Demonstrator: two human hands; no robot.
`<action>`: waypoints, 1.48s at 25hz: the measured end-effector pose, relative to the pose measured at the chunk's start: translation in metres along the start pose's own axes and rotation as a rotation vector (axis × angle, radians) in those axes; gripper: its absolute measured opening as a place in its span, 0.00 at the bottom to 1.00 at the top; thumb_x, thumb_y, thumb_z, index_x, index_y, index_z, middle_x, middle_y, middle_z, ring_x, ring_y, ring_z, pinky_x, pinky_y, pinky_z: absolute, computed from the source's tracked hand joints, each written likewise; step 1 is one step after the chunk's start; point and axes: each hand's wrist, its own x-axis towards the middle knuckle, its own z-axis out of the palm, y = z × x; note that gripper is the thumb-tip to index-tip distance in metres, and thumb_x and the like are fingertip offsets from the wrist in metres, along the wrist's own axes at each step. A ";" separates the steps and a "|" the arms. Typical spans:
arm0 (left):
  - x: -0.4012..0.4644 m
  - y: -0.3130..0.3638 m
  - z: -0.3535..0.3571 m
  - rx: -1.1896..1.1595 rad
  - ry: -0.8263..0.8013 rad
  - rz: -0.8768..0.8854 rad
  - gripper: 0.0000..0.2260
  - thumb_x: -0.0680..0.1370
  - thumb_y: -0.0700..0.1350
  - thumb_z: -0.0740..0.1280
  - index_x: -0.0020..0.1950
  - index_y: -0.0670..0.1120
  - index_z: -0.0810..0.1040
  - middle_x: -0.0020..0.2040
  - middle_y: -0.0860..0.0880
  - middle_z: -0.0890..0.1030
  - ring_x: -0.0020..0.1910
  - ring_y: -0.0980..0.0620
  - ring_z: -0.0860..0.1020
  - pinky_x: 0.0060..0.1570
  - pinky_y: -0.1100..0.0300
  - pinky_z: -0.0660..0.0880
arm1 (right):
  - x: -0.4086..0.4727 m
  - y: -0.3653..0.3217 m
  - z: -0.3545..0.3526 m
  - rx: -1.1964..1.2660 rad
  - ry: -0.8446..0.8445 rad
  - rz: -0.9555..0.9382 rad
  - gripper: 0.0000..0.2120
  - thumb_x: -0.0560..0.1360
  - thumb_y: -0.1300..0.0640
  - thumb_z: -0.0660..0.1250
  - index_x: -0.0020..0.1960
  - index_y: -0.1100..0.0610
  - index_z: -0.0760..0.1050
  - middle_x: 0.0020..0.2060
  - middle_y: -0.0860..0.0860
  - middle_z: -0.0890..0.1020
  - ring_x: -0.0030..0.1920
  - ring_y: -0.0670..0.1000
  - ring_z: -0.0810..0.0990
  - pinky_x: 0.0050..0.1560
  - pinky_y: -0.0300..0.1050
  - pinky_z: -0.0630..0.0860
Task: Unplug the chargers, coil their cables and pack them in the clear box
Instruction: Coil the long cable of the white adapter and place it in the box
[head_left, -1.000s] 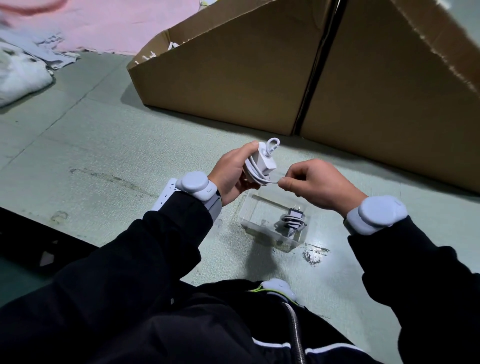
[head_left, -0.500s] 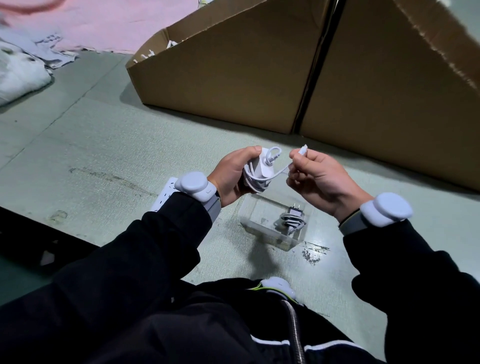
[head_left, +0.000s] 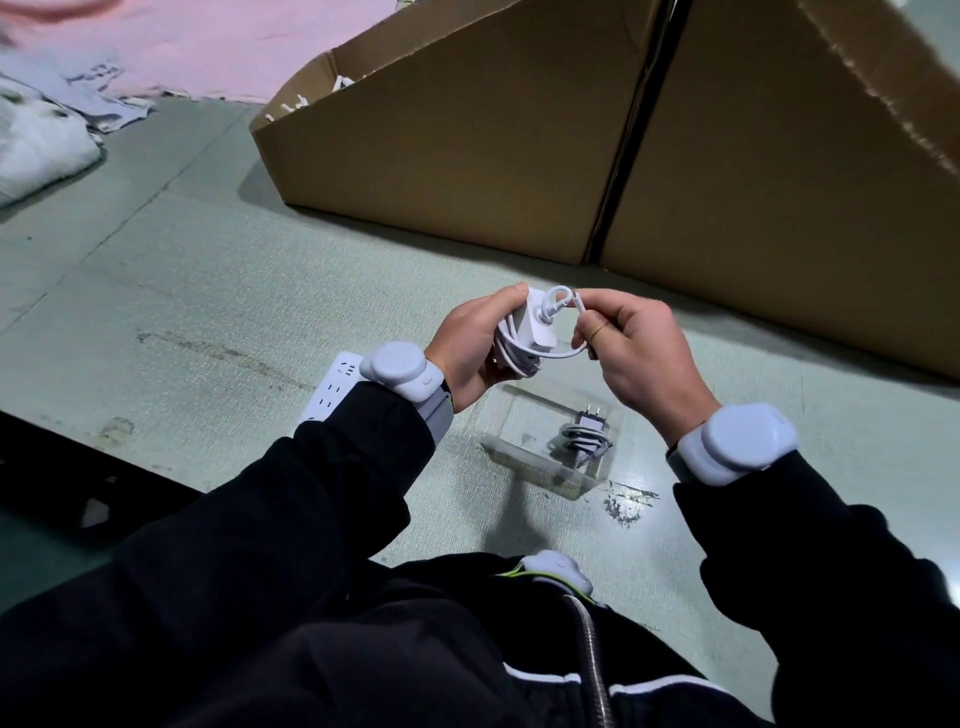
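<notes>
The left hand is closed around a white charger, thumb on the upper edge and fingers wrapped beneath, with several turns of its white cable coiled around the body. The right hand pinches the free end of that cable between thumb and forefinger, just beside the charger's top, where a small loop of cable stands up; a short length of cable arcs below between the two hands. Both hands are held above the grey-green floor, directly over the clear box. The clear box rests on the floor and contains a grey charger with its cable wound round it and its prongs pointing away from the person. A white power strip lies on the floor to the left of the box, partly hidden behind the left wrist. Each wrist carries a pale rounded band. Two large cardboard boxes stand on the floor beyond the hands.
</notes>
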 end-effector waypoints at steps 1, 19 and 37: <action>0.001 0.000 0.000 0.009 0.005 -0.018 0.20 0.71 0.57 0.68 0.52 0.41 0.79 0.47 0.40 0.77 0.41 0.44 0.75 0.37 0.56 0.74 | -0.001 -0.001 -0.001 -0.052 0.013 -0.040 0.12 0.77 0.60 0.63 0.54 0.49 0.81 0.30 0.44 0.80 0.31 0.47 0.74 0.39 0.43 0.73; -0.006 0.003 0.002 0.076 -0.137 -0.203 0.13 0.75 0.59 0.63 0.38 0.50 0.76 0.33 0.50 0.73 0.28 0.53 0.71 0.26 0.64 0.67 | -0.011 -0.006 0.002 0.008 0.134 -0.156 0.09 0.70 0.63 0.73 0.43 0.50 0.77 0.35 0.42 0.81 0.37 0.45 0.80 0.44 0.49 0.80; -0.010 0.002 -0.004 0.263 -0.288 -0.396 0.13 0.71 0.58 0.62 0.35 0.50 0.75 0.37 0.49 0.76 0.28 0.52 0.66 0.23 0.66 0.55 | -0.018 -0.009 0.004 0.304 -0.044 -0.076 0.17 0.70 0.70 0.72 0.48 0.50 0.75 0.31 0.55 0.81 0.28 0.50 0.78 0.32 0.41 0.75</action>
